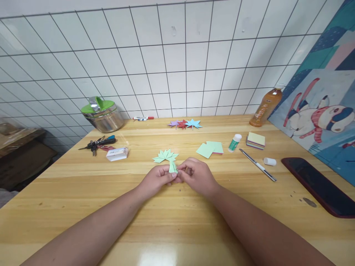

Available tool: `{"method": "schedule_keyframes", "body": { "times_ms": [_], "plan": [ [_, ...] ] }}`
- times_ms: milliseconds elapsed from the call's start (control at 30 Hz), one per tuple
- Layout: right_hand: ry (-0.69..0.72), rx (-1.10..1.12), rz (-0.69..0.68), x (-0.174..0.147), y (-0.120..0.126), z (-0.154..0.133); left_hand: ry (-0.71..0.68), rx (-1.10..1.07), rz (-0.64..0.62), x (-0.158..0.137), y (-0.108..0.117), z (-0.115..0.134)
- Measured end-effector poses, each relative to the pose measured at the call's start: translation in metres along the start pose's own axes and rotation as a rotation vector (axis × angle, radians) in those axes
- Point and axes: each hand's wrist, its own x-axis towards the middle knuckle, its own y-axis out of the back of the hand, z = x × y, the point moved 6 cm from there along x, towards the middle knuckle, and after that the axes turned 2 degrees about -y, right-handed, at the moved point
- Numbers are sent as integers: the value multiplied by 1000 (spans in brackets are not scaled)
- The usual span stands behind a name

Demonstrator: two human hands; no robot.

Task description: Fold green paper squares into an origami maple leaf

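Left hand (pixel 158 178): pinching folded green paper (pixel 173 168).
Right hand (pixel 197 175): bunched at its edge; I can't tell the grip.
Green leaf shape (pixel 165 155): just beyond both hands.

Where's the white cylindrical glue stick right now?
In the head view, the green-labelled white glue stick is beyond and right of the right hand, between the pale green square papers and the multicoloured square paper stack.

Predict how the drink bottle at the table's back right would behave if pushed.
The bottle would probably resist a light nudge, since amber liquid seems to fill most of it. Pushed near the top, it might tip, being tall and narrow.
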Motion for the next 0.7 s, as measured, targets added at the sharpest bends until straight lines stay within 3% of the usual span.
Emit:
{"method": "schedule_keyframes", "body": {
  "times_ms": [267, 433, 600, 700],
  "plan": [
    [128, -59, -37, -2, 0, -2, -21, -153, 7, -2, 5, 4],
    [192, -230, -116, -6, -3, -10, 16, 3, 49, -1, 4, 5],
    [-49, -41, -5, -2, 4, 0, 21, 19, 64, 1, 5, 1],
    [-190, 96, -18, -1, -1, 12, 15, 62, 44, 1, 3, -1]
  ]
}}
